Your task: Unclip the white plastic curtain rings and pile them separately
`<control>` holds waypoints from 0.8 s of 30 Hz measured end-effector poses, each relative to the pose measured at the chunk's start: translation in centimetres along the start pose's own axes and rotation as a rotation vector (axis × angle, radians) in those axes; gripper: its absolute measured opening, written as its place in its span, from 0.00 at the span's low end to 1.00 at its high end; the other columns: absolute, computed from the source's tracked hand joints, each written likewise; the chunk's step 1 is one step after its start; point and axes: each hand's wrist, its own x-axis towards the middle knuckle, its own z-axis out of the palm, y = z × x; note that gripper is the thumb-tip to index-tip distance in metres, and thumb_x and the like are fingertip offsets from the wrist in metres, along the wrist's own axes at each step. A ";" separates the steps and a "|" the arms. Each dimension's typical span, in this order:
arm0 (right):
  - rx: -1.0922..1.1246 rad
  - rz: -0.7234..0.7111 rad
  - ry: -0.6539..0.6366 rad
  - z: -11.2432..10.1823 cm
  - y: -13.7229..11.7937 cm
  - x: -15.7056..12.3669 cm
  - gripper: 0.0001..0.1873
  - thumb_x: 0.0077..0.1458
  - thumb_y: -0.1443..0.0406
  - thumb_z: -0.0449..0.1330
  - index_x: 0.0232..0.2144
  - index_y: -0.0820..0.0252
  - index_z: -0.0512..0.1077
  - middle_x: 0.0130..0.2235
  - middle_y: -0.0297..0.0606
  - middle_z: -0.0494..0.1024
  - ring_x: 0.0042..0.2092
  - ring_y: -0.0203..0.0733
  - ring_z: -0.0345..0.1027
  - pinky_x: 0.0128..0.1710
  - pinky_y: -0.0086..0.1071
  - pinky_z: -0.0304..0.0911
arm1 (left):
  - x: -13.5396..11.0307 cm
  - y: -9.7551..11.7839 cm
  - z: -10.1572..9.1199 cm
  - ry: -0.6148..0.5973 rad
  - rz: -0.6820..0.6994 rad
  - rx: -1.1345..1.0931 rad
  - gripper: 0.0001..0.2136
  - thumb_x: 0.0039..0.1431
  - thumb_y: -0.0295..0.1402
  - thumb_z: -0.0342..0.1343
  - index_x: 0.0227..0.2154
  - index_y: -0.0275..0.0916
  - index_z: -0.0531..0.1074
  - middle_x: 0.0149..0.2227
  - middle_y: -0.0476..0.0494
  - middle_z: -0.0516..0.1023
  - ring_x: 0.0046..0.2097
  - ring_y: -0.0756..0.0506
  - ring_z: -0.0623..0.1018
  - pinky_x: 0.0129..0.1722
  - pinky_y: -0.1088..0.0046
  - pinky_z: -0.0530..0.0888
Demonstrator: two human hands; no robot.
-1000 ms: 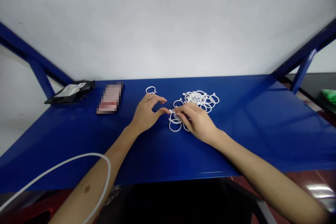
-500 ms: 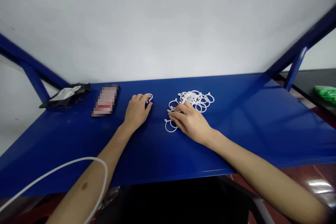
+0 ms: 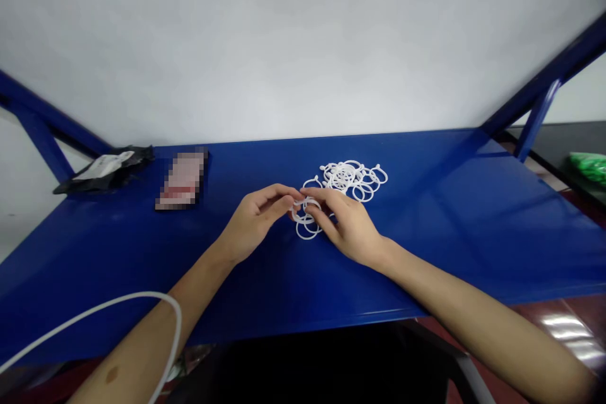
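Note:
A heap of several white plastic rings (image 3: 353, 178) lies on the blue table (image 3: 449, 227). Just in front of it a small linked bunch of white rings (image 3: 307, 218) sits between my hands. My left hand (image 3: 255, 218) pinches a ring at the left side of that bunch with thumb and fingertips. From the right, my right hand (image 3: 345, 221) has its fingers closed on the same bunch. The fingertips of both hands meet over the rings.
A pink-and-white flat packet (image 3: 182, 180) lies at the back left, with a black pouch (image 3: 106, 167) beyond it at the table's left end. A white cable (image 3: 95, 312) loops over my left forearm. Blue frame struts rise at both ends, and something green (image 3: 589, 167) lies far right.
My left hand reached left to the single ring lying apart, then came back to the bunch under my right hand; that single ring is gone from its spot.

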 end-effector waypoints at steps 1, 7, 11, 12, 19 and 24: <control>0.018 0.005 0.010 0.0 0.0 0.0 0.14 0.68 0.66 0.54 0.54 0.60 0.69 0.42 0.41 0.81 0.39 0.38 0.76 0.41 0.32 0.72 | 0.0 -0.2 0.1 -0.019 -0.009 -0.080 0.11 0.62 0.43 0.62 0.39 0.42 0.80 0.36 0.47 0.80 0.36 0.51 0.77 0.41 0.76 0.74; 0.147 0.111 0.070 -0.2 -0.5 -0.1 0.07 0.67 0.65 0.55 0.46 0.59 0.71 0.31 0.32 0.80 0.30 0.31 0.74 0.30 0.26 0.67 | 0.2 -0.6 0.3 -0.011 -0.011 -0.153 0.14 0.53 0.41 0.70 0.41 0.42 0.80 0.37 0.46 0.80 0.36 0.50 0.78 0.39 0.76 0.76; 0.200 0.164 0.006 -0.1 -0.4 -0.2 0.07 0.67 0.64 0.55 0.43 0.60 0.71 0.29 0.32 0.78 0.27 0.31 0.71 0.27 0.26 0.64 | 0.3 -0.1 0.7 0.117 0.104 0.052 0.12 0.52 0.43 0.70 0.32 0.40 0.80 0.33 0.47 0.80 0.34 0.50 0.78 0.35 0.77 0.75; 0.220 0.172 -0.009 0.0 -0.3 -0.2 0.07 0.67 0.63 0.55 0.42 0.60 0.71 0.28 0.32 0.78 0.26 0.31 0.70 0.26 0.26 0.63 | 0.4 -0.1 0.8 0.136 0.143 0.094 0.13 0.52 0.44 0.69 0.30 0.40 0.79 0.32 0.47 0.80 0.33 0.51 0.78 0.34 0.77 0.75; 0.310 0.126 -0.122 -0.6 -0.4 -0.3 0.08 0.67 0.63 0.55 0.36 0.59 0.69 0.27 0.31 0.75 0.25 0.30 0.66 0.26 0.26 0.61 | 0.2 -0.2 1.0 0.128 0.235 0.200 0.14 0.53 0.47 0.67 0.27 0.40 0.77 0.25 0.50 0.77 0.27 0.51 0.75 0.28 0.77 0.73; 0.167 0.105 -0.130 -0.5 -0.2 -0.1 0.08 0.68 0.64 0.53 0.39 0.60 0.70 0.31 0.34 0.78 0.27 0.32 0.68 0.27 0.27 0.62 | 0.5 -0.7 0.5 0.118 0.187 0.354 0.17 0.56 0.51 0.64 0.30 0.40 0.77 0.27 0.49 0.79 0.29 0.50 0.77 0.30 0.75 0.73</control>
